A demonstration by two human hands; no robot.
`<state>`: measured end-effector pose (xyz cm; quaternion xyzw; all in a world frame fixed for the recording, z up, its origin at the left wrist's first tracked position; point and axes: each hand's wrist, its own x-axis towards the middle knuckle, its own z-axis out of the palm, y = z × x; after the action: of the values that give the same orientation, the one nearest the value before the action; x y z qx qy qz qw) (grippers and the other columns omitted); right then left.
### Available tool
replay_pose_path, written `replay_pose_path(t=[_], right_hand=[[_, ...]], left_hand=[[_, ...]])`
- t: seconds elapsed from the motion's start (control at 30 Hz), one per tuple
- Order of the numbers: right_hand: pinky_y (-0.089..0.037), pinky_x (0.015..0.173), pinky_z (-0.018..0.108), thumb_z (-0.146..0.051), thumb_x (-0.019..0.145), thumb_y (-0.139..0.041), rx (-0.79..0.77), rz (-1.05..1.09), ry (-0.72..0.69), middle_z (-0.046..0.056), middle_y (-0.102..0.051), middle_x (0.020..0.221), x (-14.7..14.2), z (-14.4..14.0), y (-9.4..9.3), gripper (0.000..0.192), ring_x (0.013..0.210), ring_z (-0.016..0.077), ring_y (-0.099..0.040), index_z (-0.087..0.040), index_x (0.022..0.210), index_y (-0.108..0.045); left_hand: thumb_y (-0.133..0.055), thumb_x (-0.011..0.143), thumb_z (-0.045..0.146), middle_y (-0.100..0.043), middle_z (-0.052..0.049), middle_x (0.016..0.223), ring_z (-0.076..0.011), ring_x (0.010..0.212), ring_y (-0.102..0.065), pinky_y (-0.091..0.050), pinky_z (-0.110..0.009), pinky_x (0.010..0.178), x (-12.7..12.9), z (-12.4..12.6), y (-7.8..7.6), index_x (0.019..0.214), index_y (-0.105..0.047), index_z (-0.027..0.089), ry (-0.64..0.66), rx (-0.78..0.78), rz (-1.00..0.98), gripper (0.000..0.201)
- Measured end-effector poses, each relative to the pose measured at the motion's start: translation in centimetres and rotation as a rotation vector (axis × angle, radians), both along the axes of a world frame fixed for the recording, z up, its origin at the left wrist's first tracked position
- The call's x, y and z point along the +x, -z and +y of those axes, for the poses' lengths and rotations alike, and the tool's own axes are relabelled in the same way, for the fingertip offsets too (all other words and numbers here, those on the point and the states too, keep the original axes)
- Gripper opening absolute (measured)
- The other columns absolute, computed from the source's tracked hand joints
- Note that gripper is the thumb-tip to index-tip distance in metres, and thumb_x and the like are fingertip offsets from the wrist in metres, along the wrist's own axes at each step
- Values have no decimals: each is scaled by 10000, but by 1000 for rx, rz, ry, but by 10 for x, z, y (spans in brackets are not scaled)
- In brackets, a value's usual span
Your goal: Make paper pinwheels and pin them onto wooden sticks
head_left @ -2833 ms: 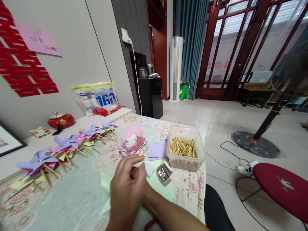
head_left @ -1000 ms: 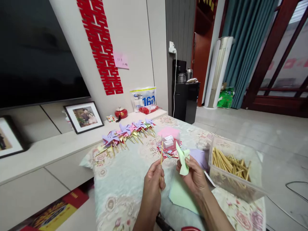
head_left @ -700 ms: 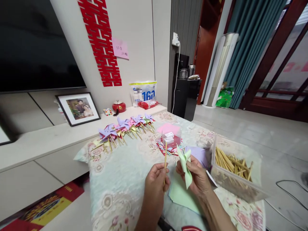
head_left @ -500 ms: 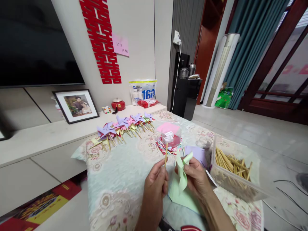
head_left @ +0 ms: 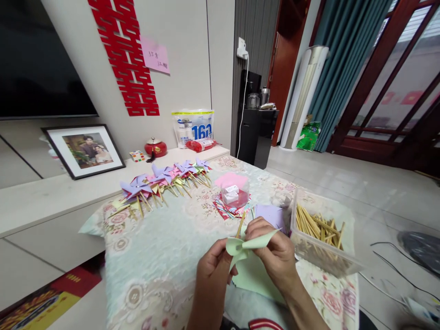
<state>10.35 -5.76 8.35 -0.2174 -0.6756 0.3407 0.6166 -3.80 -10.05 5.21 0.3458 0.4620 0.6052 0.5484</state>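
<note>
A light green paper pinwheel [head_left: 250, 243] is between my two hands, its blades curled in to the centre. My left hand [head_left: 215, 266] is closed around a thin wooden stick [head_left: 242, 223], whose upper end rises behind the pinwheel. With closed fingers my right hand [head_left: 275, 252] pinches the pinwheel from the right side. Where the stick meets the paper is hidden by the blades and fingers. Beneath my hands lies a stack of light green paper sheets [head_left: 259, 279] on the floral tablecloth [head_left: 165, 256].
A clear plastic bin [head_left: 326, 256] of wooden sticks stands to the right. Purple sheets [head_left: 270, 214] lie beside it. Ahead, a clear round tub [head_left: 237, 195] rests on patterned paper. Several finished pinwheels [head_left: 161, 176] lie at the back left, near a framed photo [head_left: 84, 151].
The pinwheel has come left and against the stick, where before they were apart. My right hand has shifted over it. The head view has turned slightly right.
</note>
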Motion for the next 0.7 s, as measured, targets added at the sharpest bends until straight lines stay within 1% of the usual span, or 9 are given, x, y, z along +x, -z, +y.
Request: replay_pose_path(t=[0.1, 0.23, 0.33, 0.43, 0.6, 0.7], right_hand=[[-484, 744, 380, -103, 926, -589, 144, -79, 106, 46, -682, 809, 0, -1, -1, 223, 795, 216, -623, -257, 978, -742], [-476, 761, 384, -39, 919, -540, 257, -132, 230, 50, -663, 828, -1, -3, -5, 261, 840, 216, -613, -229, 947, -716], [-472, 765, 381, -13, 902, -546, 286, -133, 312, 52, -648, 862, -1, -4, -7, 266, 857, 214, -606, -223, 941, -704], [-464, 751, 365, 2, 896, -557, 302, -134, 364, 43, -637, 882, 0, -5, -7, 277, 861, 206, -607, -229, 952, -697], [-465, 769, 365, 22, 881, -565, 329, -110, 388, 42, -626, 901, 0, -4, -5, 287, 890, 206, -587, -222, 952, -699], [-463, 775, 366, 36, 874, -560, 332, -104, 392, 40, -626, 900, 0, -4, -5, 297, 887, 201, -579, -216, 956, -693]], left_hand=[[-738, 774, 448, -525, 38, 514, -65, 473, -381, -290, -188, 463, 1, -1, 3, 847, -727, 150, 14, 8, 28, 308], [-732, 778, 468, -536, 29, 522, -72, 482, -395, -305, -198, 478, 2, -2, 0, 776, -703, 150, 34, 14, 63, 320], [-709, 805, 486, -544, 19, 554, -79, 505, -409, -319, -205, 496, 2, -4, -3, 727, -669, 155, 67, 16, 86, 342], [-699, 819, 488, -556, 15, 591, -87, 528, -429, -338, -207, 511, 1, -4, -4, 740, -657, 160, 95, 20, 119, 340], [-692, 827, 481, -597, 0, 650, -106, 575, -478, -377, -214, 543, -2, -4, -4, 780, -684, 161, 92, 70, 191, 323], [-674, 840, 487, -624, -12, 675, -118, 589, -496, -394, -223, 555, -2, -5, -4, 826, -705, 161, 102, 74, 213, 327]])
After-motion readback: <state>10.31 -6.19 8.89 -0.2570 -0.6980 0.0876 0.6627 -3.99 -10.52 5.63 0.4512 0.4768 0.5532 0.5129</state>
